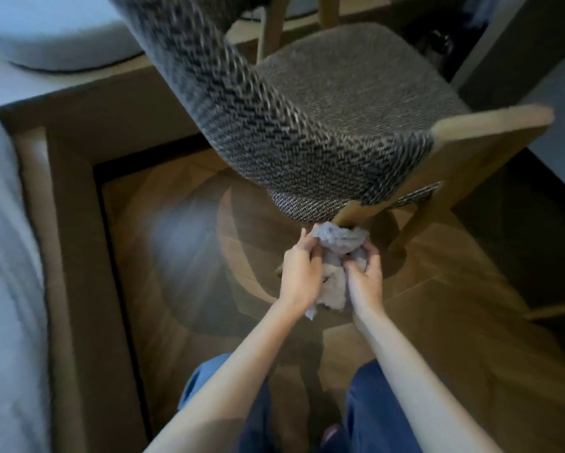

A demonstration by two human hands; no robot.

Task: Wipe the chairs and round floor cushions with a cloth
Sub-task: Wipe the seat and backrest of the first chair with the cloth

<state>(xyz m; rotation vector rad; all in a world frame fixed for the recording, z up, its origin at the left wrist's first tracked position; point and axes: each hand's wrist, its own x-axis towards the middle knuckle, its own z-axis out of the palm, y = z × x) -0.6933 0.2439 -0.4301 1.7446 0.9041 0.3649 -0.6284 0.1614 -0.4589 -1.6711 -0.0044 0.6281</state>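
A chair (307, 103) with grey woven upholstery and light wooden legs stands before me, its curved back nearest. Below the back, a grey-lilac cloth (335, 243) is bunched around the chair's rear wooden leg (351, 213). My left hand (299, 271) grips the cloth from the left and my right hand (364, 276) grips it from the right, fingers curled into the fabric. The lower part of that leg is hidden behind the cloth and hands. A pale round cushion (62, 31) lies at the upper left on a raised platform.
A raised wooden platform edge (78, 223) runs along the left with pale bedding or cushioning (3, 256) on it. The patterned wood floor (183, 243) lies below. My legs in blue trousers (372, 413) are at the bottom. Dark furniture stands at the right.
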